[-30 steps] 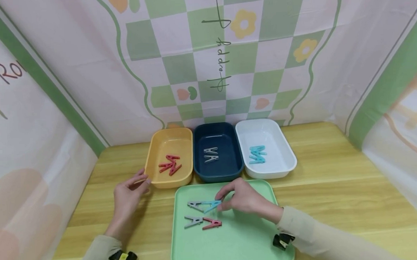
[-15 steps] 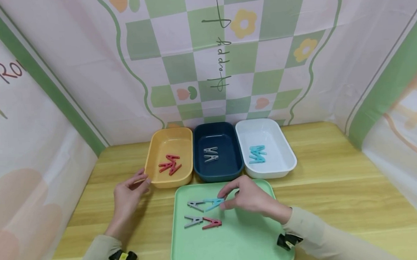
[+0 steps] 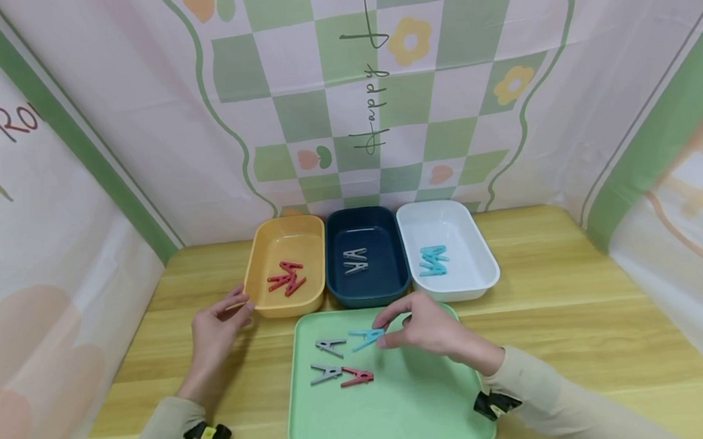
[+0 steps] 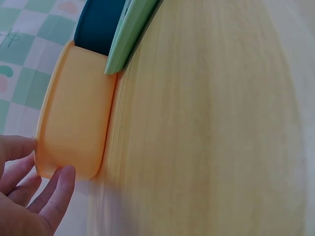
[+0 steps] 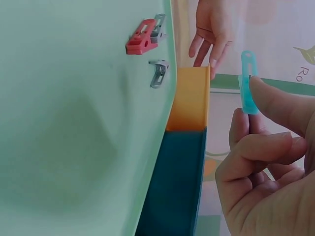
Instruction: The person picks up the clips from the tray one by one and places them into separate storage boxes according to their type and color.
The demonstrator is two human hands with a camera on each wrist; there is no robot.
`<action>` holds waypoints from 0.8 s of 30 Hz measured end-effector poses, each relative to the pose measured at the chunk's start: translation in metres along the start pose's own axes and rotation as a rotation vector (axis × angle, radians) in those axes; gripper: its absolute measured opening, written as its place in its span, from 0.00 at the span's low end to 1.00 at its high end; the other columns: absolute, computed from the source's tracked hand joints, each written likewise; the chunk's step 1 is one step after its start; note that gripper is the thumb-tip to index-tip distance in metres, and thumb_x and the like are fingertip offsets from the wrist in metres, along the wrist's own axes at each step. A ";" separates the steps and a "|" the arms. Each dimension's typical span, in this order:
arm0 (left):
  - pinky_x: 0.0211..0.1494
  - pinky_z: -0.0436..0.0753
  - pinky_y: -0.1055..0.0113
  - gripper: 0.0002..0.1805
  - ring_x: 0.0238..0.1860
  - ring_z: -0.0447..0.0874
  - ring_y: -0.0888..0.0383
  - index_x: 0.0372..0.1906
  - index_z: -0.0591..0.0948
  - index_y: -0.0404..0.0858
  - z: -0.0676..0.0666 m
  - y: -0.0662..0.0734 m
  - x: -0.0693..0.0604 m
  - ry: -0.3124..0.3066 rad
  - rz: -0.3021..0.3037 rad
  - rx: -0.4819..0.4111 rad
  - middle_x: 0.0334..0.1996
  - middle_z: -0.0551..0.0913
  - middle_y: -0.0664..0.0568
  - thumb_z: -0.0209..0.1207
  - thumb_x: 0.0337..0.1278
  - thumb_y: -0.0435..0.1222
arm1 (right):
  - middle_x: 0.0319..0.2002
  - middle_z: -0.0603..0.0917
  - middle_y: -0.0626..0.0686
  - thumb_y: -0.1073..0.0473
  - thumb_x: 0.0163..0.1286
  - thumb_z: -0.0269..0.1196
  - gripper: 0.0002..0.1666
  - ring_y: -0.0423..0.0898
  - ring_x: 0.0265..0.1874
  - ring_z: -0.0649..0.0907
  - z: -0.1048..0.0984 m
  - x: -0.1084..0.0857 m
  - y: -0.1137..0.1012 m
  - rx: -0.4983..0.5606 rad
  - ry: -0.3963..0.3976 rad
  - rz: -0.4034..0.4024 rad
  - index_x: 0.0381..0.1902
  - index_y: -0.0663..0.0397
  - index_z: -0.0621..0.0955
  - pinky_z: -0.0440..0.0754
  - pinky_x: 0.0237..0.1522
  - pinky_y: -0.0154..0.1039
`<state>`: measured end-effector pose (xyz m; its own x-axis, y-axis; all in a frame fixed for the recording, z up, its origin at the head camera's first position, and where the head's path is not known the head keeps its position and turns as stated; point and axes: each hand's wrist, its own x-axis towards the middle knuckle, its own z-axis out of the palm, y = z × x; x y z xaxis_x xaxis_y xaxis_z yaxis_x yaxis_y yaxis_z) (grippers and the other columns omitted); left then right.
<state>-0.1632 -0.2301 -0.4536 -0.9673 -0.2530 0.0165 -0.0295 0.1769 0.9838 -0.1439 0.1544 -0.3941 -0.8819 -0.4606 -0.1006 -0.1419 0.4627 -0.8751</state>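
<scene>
My right hand [image 3: 430, 331] pinches a light blue clothespin [image 3: 365, 338] between thumb and fingertips, just above the green tray [image 3: 418, 406]. In the right wrist view this clothespin [image 5: 246, 59] is held clear of the tray. On the tray lie a grey clothespin [image 3: 330, 347], a second grey clothespin [image 3: 325, 373] and a red clothespin [image 3: 357, 376], which touches the second grey one. My left hand [image 3: 215, 333] touches the near left corner of the yellow bin [image 3: 290, 308]. Loosely extended fingers [image 4: 60, 196] rest against that bin's outside.
A dark blue bin [image 3: 369, 298] and a white bin [image 3: 483, 276] stand beside the yellow one. Red clothespins [image 3: 283, 278] lie in the yellow bin, grey ones [image 3: 356, 266] in the blue, light blue ones [image 3: 434, 260] in the white. A patterned cloth [image 3: 292, 65] hangs behind the wooden table [image 3: 573, 314].
My right hand has lifted the light blue clothespin and drawn it up and right, away from the grey clothespin beside it. The left hand stays at the yellow bin.
</scene>
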 end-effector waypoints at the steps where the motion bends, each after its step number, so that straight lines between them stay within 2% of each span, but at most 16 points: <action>1: 0.46 0.93 0.64 0.17 0.43 0.90 0.66 0.55 0.85 0.24 0.000 0.000 0.000 0.000 -0.001 0.001 0.69 0.79 0.43 0.70 0.64 0.26 | 0.41 0.91 0.46 0.58 0.59 0.81 0.12 0.54 0.44 0.82 -0.001 0.000 0.000 -0.002 0.003 0.002 0.41 0.49 0.92 0.81 0.33 0.35; 6: 0.47 0.92 0.65 0.17 0.44 0.89 0.66 0.56 0.84 0.25 -0.001 -0.001 0.000 -0.012 -0.016 0.016 0.69 0.79 0.44 0.70 0.65 0.27 | 0.42 0.91 0.47 0.58 0.60 0.80 0.11 0.51 0.34 0.79 -0.006 -0.001 -0.002 -0.006 0.010 -0.009 0.41 0.50 0.92 0.72 0.23 0.31; 13: 0.47 0.92 0.66 0.17 0.45 0.89 0.67 0.57 0.84 0.25 -0.001 0.001 0.000 -0.020 -0.019 0.031 0.70 0.78 0.45 0.69 0.66 0.28 | 0.42 0.91 0.48 0.59 0.60 0.80 0.12 0.42 0.17 0.66 -0.015 -0.005 -0.003 0.002 0.034 -0.002 0.42 0.52 0.92 0.65 0.19 0.30; 18: 0.48 0.92 0.66 0.18 0.45 0.89 0.67 0.57 0.84 0.25 -0.001 0.002 0.000 -0.025 -0.020 0.037 0.70 0.78 0.45 0.69 0.66 0.28 | 0.43 0.90 0.50 0.59 0.60 0.80 0.13 0.40 0.14 0.62 -0.022 -0.008 -0.003 0.011 0.055 0.000 0.43 0.54 0.92 0.63 0.17 0.30; 24: 0.47 0.92 0.66 0.17 0.44 0.89 0.67 0.57 0.84 0.25 -0.001 0.002 -0.001 -0.020 -0.017 0.016 0.70 0.78 0.44 0.69 0.66 0.27 | 0.43 0.90 0.51 0.59 0.59 0.80 0.15 0.40 0.14 0.63 -0.030 -0.011 -0.003 0.014 0.081 0.018 0.44 0.55 0.91 0.65 0.18 0.31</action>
<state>-0.1624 -0.2307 -0.4516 -0.9714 -0.2372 -0.0043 -0.0503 0.1883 0.9808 -0.1471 0.1804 -0.3759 -0.9177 -0.3895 -0.0778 -0.1202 0.4592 -0.8802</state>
